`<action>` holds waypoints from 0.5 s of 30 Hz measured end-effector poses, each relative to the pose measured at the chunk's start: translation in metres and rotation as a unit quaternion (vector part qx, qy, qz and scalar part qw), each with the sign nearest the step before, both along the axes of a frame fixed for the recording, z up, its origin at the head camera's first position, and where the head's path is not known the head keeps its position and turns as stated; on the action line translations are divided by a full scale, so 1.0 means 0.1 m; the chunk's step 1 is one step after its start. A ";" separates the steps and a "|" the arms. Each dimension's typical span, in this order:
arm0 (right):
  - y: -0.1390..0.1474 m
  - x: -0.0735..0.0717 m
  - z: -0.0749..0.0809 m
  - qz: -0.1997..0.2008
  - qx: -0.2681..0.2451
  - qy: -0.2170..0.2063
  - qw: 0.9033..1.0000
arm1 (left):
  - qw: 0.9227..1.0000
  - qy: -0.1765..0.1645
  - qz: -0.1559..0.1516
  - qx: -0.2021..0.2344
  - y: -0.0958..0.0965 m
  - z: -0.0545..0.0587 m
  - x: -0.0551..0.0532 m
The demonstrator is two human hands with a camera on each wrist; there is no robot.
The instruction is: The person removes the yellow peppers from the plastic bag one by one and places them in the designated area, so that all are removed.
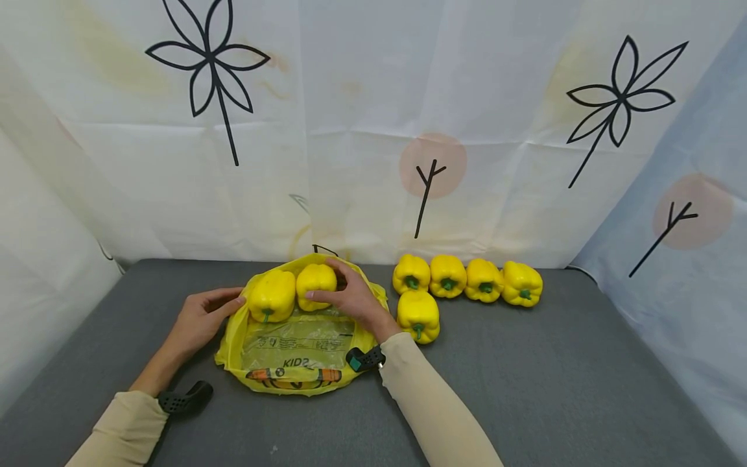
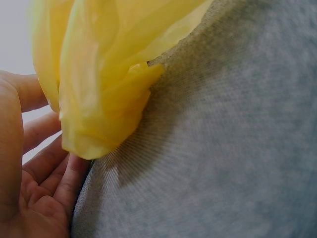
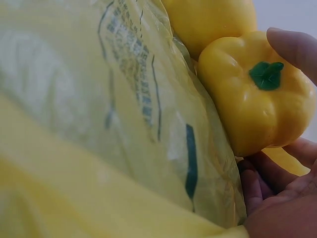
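A yellow plastic bag (image 1: pixel 297 386) with printing lies spread on the table, its mouth facing up. Inside, at its back left, sits one yellow bell pepper (image 1: pixel 272 296). Beside that one, my right hand (image 1: pixel 358 299) grips a second yellow bell pepper (image 1: pixel 316 287), thumb on one side and fingers round the other. Its green stem shows in the right wrist view, with the pepper right at the bag's plastic. At the bag's left rim, my left hand (image 1: pixel 200 320) holds the edge; in the left wrist view its fingertips are hidden behind the yellow plastic (image 2: pixel 104 109).
To the right of the bag, several yellow bell peppers (image 1: pixel 447 275) stand in a row along the table's back. One more bell pepper (image 1: pixel 418 316) stands in front of the row's left end, close to my right forearm. A patterned white cloth (image 1: pixel 362 97) hangs behind the grey table (image 1: pixel 525 389).
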State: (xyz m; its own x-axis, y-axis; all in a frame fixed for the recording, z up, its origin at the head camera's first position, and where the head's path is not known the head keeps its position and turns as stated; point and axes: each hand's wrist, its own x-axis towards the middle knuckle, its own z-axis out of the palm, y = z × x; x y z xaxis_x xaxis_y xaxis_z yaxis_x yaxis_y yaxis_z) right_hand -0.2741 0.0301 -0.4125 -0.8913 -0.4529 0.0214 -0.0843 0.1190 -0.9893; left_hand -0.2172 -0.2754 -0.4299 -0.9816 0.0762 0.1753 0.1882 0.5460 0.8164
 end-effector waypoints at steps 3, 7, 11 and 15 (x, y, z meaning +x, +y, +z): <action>0.00 0.00 0.00 -0.003 0.003 0.004 1.000 | 1.000 -0.003 0.002 -0.002 0.00 0.00 0.00; 0.01 0.00 0.01 -0.006 0.007 0.005 1.000 | 1.000 -0.008 0.005 -0.006 0.00 0.00 -0.01; 0.01 0.01 0.00 -0.011 0.008 0.000 1.000 | 1.000 -0.008 0.006 -0.010 0.00 0.00 -0.01; 0.00 0.00 -0.01 -0.016 0.006 -0.004 1.000 | 1.000 -0.004 0.005 -0.011 0.01 0.00 0.00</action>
